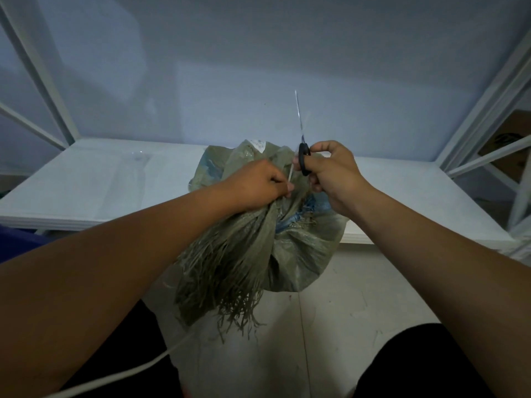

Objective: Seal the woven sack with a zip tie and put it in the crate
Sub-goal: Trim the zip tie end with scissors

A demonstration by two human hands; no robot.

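We have the woven sack right in the centre of the frame, hanging low between the two forearms, its neck bunched tight and the frayed green mouth spilling down toward the lower middle. At that neck is the zip tie, a thin pale strip whose free tail runs up and slightly right from the gather. The left hand is clamped round the bunched neck, fingers curled, and seems to pinch the tail at its base. Just to the right, almost touching, the right hand holds the scissors, thumb through the black loop, the blades a single thin line pointing straight up the frame, so they look closed. Here is what matters: the tail lies between the two hands and nearly parallel to the blades, which reach well above it. By our reading, the seal is on and trimming is the step in hand, so the right hand, the nearer one, must bring the blades down across that tail. Behind the sack runs a white shelf board; a blue edge at the far left may be the crate, though we cannot tell.
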